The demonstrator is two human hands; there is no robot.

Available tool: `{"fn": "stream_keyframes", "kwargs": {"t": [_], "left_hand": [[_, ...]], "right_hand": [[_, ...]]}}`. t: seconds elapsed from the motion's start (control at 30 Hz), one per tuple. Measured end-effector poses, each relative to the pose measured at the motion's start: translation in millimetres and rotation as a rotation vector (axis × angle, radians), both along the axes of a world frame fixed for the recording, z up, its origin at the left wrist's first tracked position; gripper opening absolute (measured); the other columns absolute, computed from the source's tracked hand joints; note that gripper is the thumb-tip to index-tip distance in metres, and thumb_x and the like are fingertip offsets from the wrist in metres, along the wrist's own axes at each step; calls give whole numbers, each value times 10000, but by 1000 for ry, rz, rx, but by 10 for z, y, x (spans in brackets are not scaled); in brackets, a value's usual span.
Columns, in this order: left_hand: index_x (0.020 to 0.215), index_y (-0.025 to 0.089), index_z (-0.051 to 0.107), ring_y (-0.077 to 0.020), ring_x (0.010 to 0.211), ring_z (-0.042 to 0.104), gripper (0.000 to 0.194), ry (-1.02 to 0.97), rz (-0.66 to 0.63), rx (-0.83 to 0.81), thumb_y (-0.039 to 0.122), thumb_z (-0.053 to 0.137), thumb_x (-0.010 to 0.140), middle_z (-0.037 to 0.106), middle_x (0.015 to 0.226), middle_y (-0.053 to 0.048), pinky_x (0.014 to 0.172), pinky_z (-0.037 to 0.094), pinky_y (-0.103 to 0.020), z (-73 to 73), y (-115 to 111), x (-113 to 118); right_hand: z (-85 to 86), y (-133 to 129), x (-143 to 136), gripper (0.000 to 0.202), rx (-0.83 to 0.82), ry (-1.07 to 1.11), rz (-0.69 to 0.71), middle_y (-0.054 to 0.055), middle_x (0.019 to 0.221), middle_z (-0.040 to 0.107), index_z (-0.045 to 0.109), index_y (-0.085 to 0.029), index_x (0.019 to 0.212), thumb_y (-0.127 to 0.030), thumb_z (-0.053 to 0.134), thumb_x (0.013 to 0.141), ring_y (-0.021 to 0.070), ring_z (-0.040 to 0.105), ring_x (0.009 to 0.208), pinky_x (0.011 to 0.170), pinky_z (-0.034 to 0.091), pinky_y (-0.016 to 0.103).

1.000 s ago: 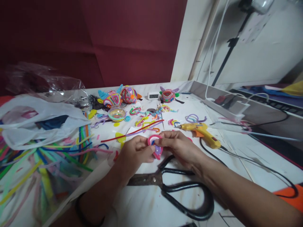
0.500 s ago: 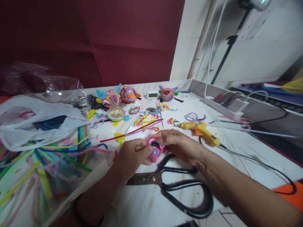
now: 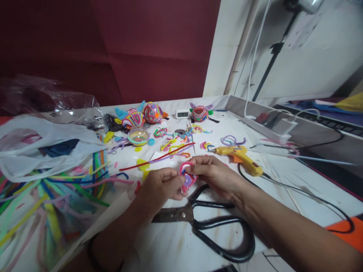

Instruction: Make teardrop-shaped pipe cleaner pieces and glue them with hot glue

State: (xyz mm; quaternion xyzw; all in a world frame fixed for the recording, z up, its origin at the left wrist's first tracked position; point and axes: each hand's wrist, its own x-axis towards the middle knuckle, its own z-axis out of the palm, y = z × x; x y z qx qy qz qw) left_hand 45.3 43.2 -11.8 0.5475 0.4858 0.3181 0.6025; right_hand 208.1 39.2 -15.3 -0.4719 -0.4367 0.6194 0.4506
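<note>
A small pink-rimmed piece with purple, blue and red inside is held between both hands above the table. My left hand pinches its left edge with thumb and fingers. On the upper right edge my right hand is closed, thumb and index finger together on the rim. Black-handled scissors lie just below the hands, blades pointing left. A yellow glue gun rests to the right, its nozzle toward the left. Red and purple pipe cleaners lie just beyond the hands.
Many coloured pipe cleaners spread at the left, under a white plastic bag. Decorated balls, a small clock and a clear bowl stand farther back. A power strip and cables are at the right.
The pink-rimmed piece has turned slightly and moved a little to the right between my fingers. Both hands still hold it, with small finger shifts.
</note>
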Motion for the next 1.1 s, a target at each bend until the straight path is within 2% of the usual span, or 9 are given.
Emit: {"fn": "stream_keyframes", "kwargs": {"t": [0.23, 0.47, 0.67, 0.8, 0.9, 1.1], "left_hand": [[629, 160, 624, -168, 586, 692, 105, 1, 17, 26, 245, 617, 690, 660, 569, 12, 561, 573, -251, 32, -27, -5], [637, 158, 630, -163, 571, 683, 101, 28, -2, 21, 244, 634, 690, 652, 534, 13, 551, 565, -240, 20, -13, -23], [657, 157, 636, -161, 582, 683, 105, 37, -20, 24, 257, 631, 689, 648, 558, 16, 556, 566, -245, 5, -18, -15], [696, 154, 623, -177, 616, 696, 109, -6, -30, -27, 262, 624, 681, 660, 602, 8, 565, 566, -254, 32, -18, -16], [696, 156, 607, -187, 618, 704, 96, -42, -8, -73, 245, 632, 669, 651, 593, 17, 554, 560, -253, 64, -22, -14], [682, 150, 605, -184, 591, 696, 92, -55, 23, -64, 239, 629, 684, 676, 576, -23, 520, 544, -237, 79, -13, -20]], "right_hand": [[-21, 5, -16, 312, 1, -3, -19, -10, 571, 563, 585, -157, 598, -380, 792, 531, 118, 472, 574, 571, 304, 272], [15, -14, -19, 214, 9, -22, 29, -14, 573, 553, 594, -153, 604, -335, 706, 595, 112, 455, 570, 571, 291, 273], [21, -25, -41, 201, 7, 7, -6, -36, 527, 552, 605, -144, 598, -285, 740, 551, 77, 433, 509, 541, 295, 244], [22, -15, -34, 245, 5, 24, -14, -6, 562, 596, 628, -140, 609, -328, 772, 544, 99, 484, 534, 565, 336, 254], [10, -10, -19, 282, 15, 30, -22, -5, 570, 593, 621, -149, 605, -363, 796, 551, 99, 468, 539, 562, 319, 256], [21, -4, 19, 288, 35, 51, 7, 0, 655, 596, 647, -156, 683, -404, 778, 616, 112, 471, 603, 586, 325, 258]]}}
